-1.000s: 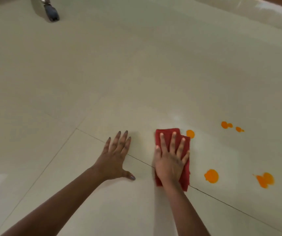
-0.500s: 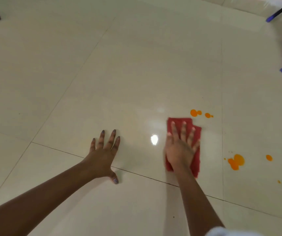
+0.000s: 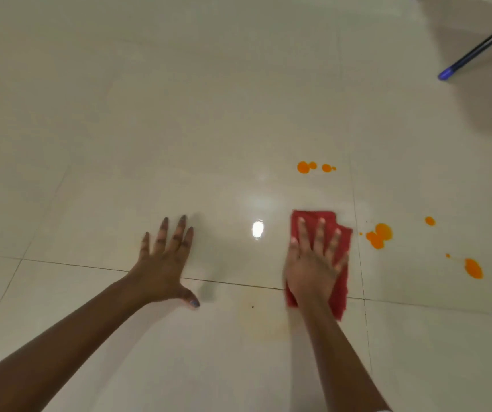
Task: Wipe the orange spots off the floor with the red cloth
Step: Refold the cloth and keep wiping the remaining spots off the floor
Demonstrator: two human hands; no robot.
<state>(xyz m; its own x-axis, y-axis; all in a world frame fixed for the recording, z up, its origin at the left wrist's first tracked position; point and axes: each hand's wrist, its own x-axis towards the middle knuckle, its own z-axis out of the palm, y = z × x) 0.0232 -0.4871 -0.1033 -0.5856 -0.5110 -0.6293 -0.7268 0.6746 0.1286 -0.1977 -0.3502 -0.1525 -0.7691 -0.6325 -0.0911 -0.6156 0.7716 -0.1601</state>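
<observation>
Several orange liquid spots (image 3: 379, 235) remain on the glossy cream tiled floor (image 3: 179, 114), from 12 to 3 o'clock of your folded red cloth (image 3: 340, 233). Right hand (image 3: 313, 263) lies flat on the cloth, fingers spread, pinning rather than gripping; left hand (image 3: 164, 260) is splayed empty on tile. Risk: a damp sweep may smear orange into the grout lines (image 3: 239, 283). Blue-tipped dark pole (image 3: 477, 49) lies at 1 o'clock.

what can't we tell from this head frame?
- Floor under the red cloth: covered by cloth and right hand, so any orange there is unseen.
- Blue-tipped pole, top right: cut off by the frame edge; what it belongs to is unclear.
- More orange spots rightward: past the edge, unknowable.
- Tiny specks near the spots: too small to identify.
- Under left hand: hidden.
</observation>
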